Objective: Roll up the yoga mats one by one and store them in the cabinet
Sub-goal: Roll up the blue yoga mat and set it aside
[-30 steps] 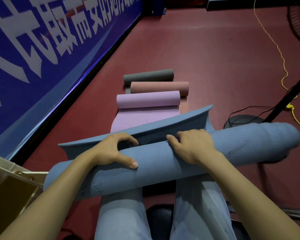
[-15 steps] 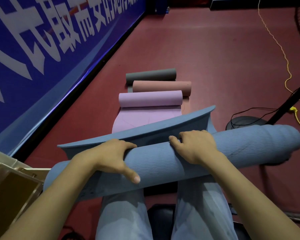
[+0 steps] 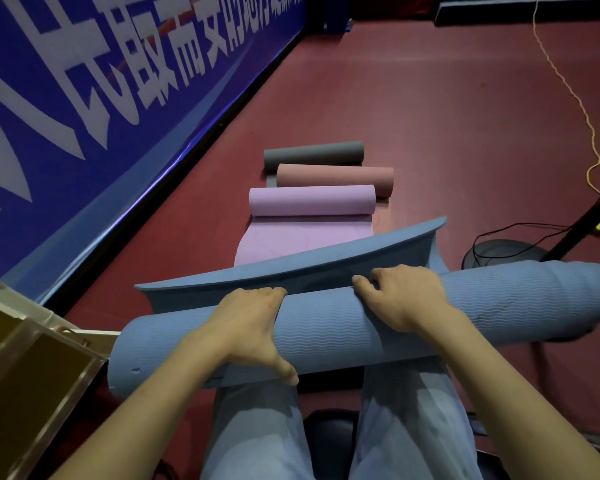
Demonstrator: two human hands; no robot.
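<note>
A blue yoga mat point(image 3: 326, 327) lies across my knees as a thick roll, its loose end flaring up in front of it. My left hand point(image 3: 250, 327) grips the roll left of centre, fingers curled over the top and thumb under the near side. My right hand point(image 3: 400, 297) grips it right of centre, fingers curled over the far edge. On the red floor ahead lie a purple mat point(image 3: 310, 200), partly unrolled, a pink roll point(image 3: 336, 176) and a grey roll point(image 3: 314, 153). The wooden cabinet point(image 3: 25, 375) stands at my lower left.
A blue banner wall point(image 3: 101, 98) runs along the left. A black fan base point(image 3: 499, 252) with its stand and black cable sits on the right, and a yellow cord point(image 3: 582, 109) trails across the floor there. I sit on a dark stool point(image 3: 329, 431).
The left hand has slid further round the roll, its thumb now lower on the near side. The roll has turned slightly and the loose flap is a bit shorter.
</note>
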